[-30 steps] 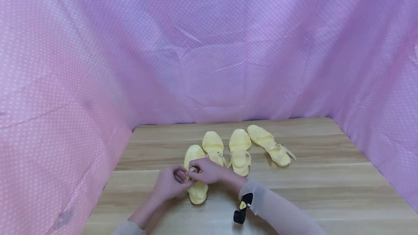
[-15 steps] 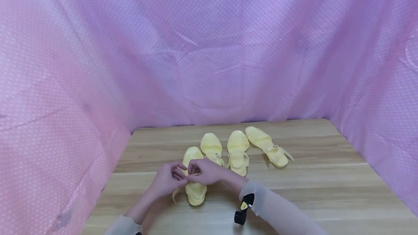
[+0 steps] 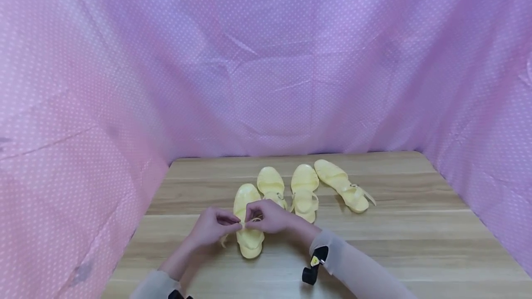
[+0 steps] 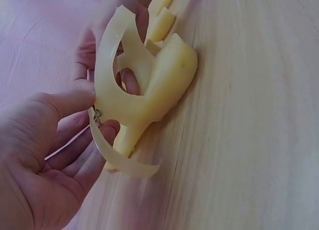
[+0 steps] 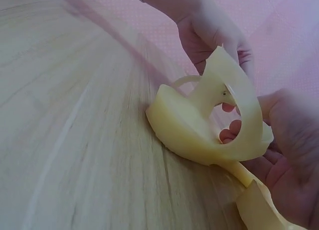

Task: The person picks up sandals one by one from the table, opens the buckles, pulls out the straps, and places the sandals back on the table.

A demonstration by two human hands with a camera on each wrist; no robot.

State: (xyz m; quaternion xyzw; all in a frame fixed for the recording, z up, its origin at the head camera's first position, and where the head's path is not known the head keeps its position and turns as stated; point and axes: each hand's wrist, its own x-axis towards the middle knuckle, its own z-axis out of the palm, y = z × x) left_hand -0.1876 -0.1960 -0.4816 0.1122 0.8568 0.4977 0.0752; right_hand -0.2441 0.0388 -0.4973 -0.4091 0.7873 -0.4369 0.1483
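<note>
Over a pale wood-grain tabletop (image 3: 420, 248), head view, a person's left hand (image 3: 209, 227) and right hand (image 3: 268, 217) meet at a glossy pale-yellow sandal (image 3: 246, 197) beneath their grip; three matching yellow sandals (image 3: 305, 178) lie to its right. Left wrist view: left thumb and fingers pinch the translucent yellow strap (image 4: 105, 75) at a small metal buckle (image 4: 97, 113). Right wrist view: right thumb and fingers close on the strap opposite.
</note>
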